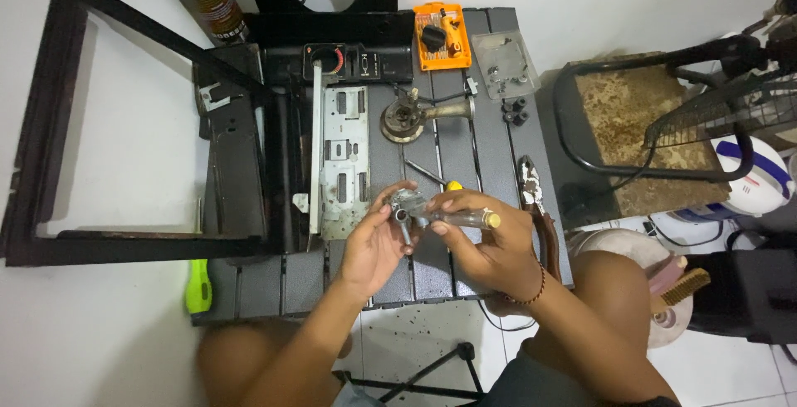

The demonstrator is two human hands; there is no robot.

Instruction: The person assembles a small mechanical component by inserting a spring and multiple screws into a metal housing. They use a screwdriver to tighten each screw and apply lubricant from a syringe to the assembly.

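Left hand (pixel 374 245) and right hand (pixel 490 245) hold a metal valve (pixel 407 208) above the table's near edge (pixel 332 311).

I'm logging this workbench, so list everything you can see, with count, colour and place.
Metal valve part: one, grey, held over the table's front.
Screwdriver: one, clear handle with yellow cap, in the right hand.
Burner: one, brass-grey, table centre.
Bit case: one, orange, table rear.
Pliers: one, dark-handled, table's right edge.
Perforated plate: one, grey, left of centre.
Frame: one, black, far left.
Table: one, dark grey.
Left hand: holds the valve part.
Right hand: holds the screwdriver.
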